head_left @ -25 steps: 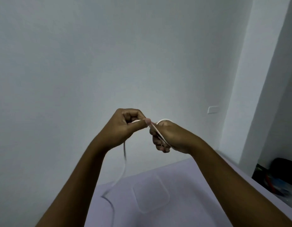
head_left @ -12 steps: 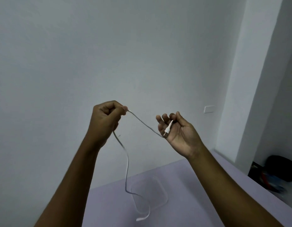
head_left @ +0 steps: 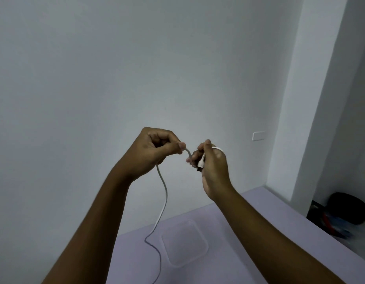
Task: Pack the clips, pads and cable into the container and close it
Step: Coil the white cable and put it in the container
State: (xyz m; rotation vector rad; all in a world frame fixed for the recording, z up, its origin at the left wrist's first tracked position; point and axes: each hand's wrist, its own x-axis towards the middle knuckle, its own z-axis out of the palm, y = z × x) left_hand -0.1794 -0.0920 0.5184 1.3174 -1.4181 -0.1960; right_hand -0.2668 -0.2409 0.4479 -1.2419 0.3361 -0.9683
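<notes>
Head view shows the left hand and right hand both pinching the cable above the table. Its loose tail trails past the container near the far edge and could, I judge, snag or tangle while being coiled.

Two hands, one cable, one container

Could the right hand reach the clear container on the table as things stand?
Probably yes: nothing lies between the right hand and the container below it. But it holds the cable, so it isn't free to grasp.
</notes>
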